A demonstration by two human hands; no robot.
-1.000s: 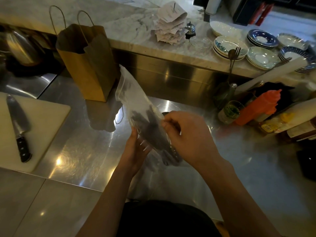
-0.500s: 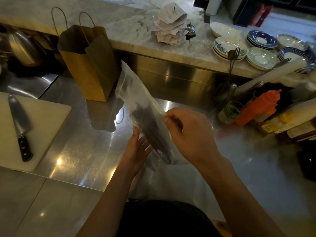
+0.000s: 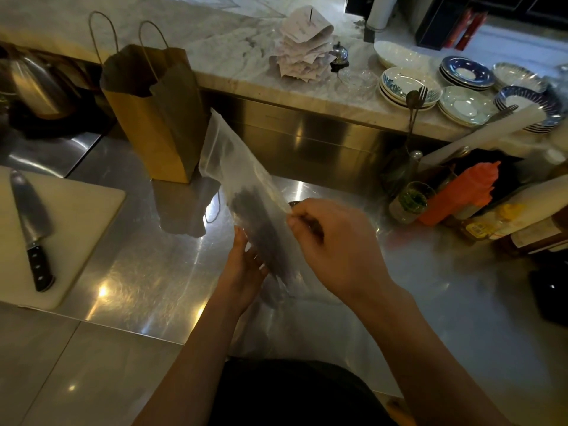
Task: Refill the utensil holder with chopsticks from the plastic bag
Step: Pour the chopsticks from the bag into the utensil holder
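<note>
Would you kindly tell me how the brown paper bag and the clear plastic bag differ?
The brown paper bag stands upright on the steel counter; the clear plastic bag is tilted, held by the left hand and right hand. The paper bag is opaque; the plastic bag shows dark chopsticks.

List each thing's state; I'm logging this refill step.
plastic bag: held up at a tilt, dark chopsticks inside.
left hand: holds the bag's lower part.
right hand: pinches the bag's edge.
paper bag: upright, open-topped.
knife: lying flat on the cutting board.
</note>
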